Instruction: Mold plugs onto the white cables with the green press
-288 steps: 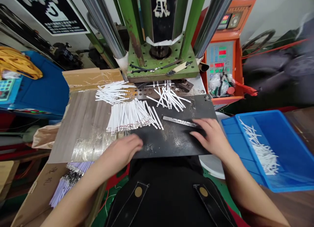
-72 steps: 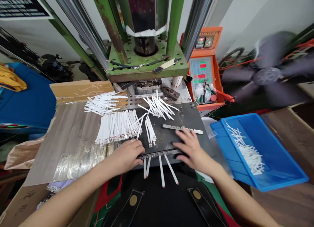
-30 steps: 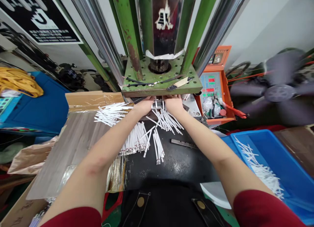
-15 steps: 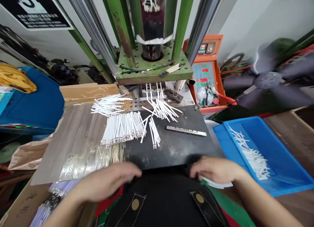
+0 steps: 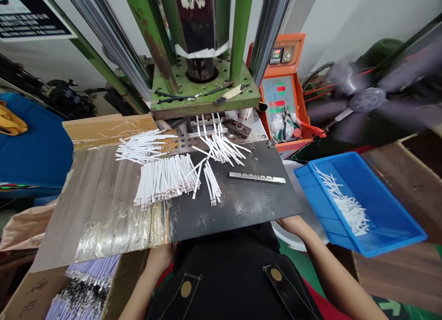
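My left hand is mostly hidden beneath the front edge of the work table; its fingers do not show. At the right front corner, my right hand is partly under the tabletop, its fingers also out of sight. On the table lie several white strips with metal ends: a wide row in the middle, a small bunch beside it, a loose pile at the left, and another pile by the press. A notched metal bar rests to their right.
A green press stands behind the table, with white strips under its plate. An orange control box and a spinning fan are at the right. The blue bin holds white pieces. Lower left, a carton contains purple strips.
Both hands have gone from in front of the table's edge down to beneath it. White pieces seen by the right hand earlier are no longer visible there. The view has shifted right.
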{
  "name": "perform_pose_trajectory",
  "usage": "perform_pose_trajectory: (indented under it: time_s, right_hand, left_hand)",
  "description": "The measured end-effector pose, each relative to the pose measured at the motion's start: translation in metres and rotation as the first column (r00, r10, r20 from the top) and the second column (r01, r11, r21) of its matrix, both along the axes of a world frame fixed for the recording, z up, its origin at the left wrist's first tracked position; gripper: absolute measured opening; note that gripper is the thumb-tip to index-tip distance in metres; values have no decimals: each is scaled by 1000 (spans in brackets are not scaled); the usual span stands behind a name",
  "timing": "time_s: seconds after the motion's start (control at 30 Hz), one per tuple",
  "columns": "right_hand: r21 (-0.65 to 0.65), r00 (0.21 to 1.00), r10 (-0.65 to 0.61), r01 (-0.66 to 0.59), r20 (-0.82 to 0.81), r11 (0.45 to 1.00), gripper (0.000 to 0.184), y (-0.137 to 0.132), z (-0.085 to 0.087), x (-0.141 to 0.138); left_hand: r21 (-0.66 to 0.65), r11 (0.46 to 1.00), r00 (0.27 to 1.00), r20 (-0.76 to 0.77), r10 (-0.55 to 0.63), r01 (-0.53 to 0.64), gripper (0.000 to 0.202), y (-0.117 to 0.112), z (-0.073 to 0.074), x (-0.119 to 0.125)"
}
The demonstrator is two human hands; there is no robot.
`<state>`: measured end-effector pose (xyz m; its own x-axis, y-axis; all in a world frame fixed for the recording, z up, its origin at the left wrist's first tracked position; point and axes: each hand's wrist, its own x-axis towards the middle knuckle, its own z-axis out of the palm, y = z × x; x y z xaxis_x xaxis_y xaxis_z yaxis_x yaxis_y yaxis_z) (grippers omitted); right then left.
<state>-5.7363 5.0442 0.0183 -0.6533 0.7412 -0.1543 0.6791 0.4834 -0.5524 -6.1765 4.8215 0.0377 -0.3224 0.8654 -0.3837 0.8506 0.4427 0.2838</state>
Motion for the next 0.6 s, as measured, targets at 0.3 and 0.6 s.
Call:
perform_pose_trajectory:
  time_s: [0.3,0.6]
  right_hand:
    - [44,1000,-4,3,14,999,32,-3,-6,-1]
    - [-330,955,286,-297,-85,896,33,-4,131,-69]
  left_hand:
    - [-108,993,993,-106,-56,44,35,7,13,13]
    - [-67,946,882,385,-270,319,31,36,147,25]
